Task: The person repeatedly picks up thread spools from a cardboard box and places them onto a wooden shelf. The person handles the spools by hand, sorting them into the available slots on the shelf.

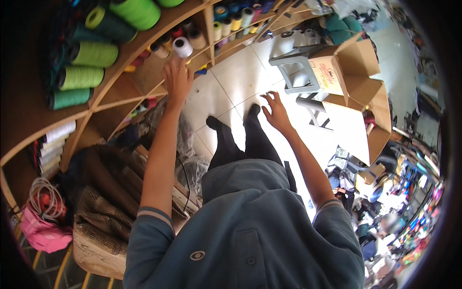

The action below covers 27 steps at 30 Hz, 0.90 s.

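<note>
My left hand [178, 81] reaches up to the wooden shelf with its fingers stretched out. Just beyond the fingertips is a white thread cone [182, 47]; I cannot tell whether they touch it. Beside that cone stands a tan thread cone [196, 38], with a red one [177, 32] behind. My right hand [276, 111] hangs over the floor, fingers apart and slightly bent, with nothing in it. An open cardboard box [328, 72] lies nearest to it, farther to the right on a grey plastic stool [293, 67].
Wooden shelving [139, 102] curves along the left, holding green thread cones [91, 52]. Below it are brown fabric [103, 212] and a pink bag [45, 226]. A second open carton [380, 123] stands at the right, near a cluttered heap [380, 212]. Clear plastic [195, 168] lies by my legs.
</note>
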Motion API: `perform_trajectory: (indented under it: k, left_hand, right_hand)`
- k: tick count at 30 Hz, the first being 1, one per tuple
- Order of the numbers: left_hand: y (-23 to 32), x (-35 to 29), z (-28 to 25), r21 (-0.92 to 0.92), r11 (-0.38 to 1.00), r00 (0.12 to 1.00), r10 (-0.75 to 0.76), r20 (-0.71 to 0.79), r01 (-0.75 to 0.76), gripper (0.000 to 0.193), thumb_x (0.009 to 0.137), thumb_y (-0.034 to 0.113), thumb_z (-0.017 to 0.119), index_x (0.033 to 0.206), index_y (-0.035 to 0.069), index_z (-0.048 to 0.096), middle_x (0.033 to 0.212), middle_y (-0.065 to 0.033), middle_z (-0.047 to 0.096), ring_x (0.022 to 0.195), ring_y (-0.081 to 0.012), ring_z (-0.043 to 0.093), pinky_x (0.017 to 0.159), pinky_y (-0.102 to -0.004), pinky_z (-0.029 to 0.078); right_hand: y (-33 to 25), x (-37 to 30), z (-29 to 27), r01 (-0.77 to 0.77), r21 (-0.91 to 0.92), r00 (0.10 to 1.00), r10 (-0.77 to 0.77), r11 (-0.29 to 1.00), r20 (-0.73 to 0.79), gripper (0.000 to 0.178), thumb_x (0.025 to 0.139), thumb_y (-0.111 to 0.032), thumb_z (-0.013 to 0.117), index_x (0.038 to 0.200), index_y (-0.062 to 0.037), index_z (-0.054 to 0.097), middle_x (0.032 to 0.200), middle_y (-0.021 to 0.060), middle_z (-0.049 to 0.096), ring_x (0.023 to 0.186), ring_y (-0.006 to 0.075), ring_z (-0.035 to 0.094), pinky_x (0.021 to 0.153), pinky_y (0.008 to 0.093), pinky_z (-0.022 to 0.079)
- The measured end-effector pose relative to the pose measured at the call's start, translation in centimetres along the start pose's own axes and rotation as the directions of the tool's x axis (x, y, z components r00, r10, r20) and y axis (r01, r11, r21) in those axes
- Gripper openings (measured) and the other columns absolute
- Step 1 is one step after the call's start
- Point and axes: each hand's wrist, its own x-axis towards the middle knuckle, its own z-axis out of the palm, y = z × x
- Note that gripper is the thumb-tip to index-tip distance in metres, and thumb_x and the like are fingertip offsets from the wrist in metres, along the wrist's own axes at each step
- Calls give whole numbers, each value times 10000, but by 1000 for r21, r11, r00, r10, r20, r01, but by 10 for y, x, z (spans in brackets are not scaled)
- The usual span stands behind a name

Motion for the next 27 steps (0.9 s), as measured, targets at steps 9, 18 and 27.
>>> perform_trajectory:
  k: [9,18,27]
  left_hand:
    - [53,-138,26,-150,987,941,-4,338,58,190,752,57,620,938,61,583,987,-151,546,1006,-359,525,824,-448,438]
    - [98,-127,58,-149,982,985,-97,143,118,141,786,144,624,821,7,621,815,-180,626,825,-374,611,693,-452,478]
    - [38,35,-12,195,977,996,-80,-47,88,445,734,259,707,1118,80,571,1149,-124,551,1086,-327,510,873,-503,427]
  right_hand:
    - [119,-122,-69,-342,176,899,376,923,-224,384,830,-51,609,1199,-84,507,1202,154,426,909,338,600,776,409,530]
    - [220,-193,-91,-217,205,845,289,954,-449,409,803,12,630,1193,-78,540,1150,167,483,804,260,595,663,320,525]
    - [165,-124,-86,-199,175,948,235,964,-214,397,823,-71,639,1205,-63,532,1138,165,513,791,279,598,685,335,508]
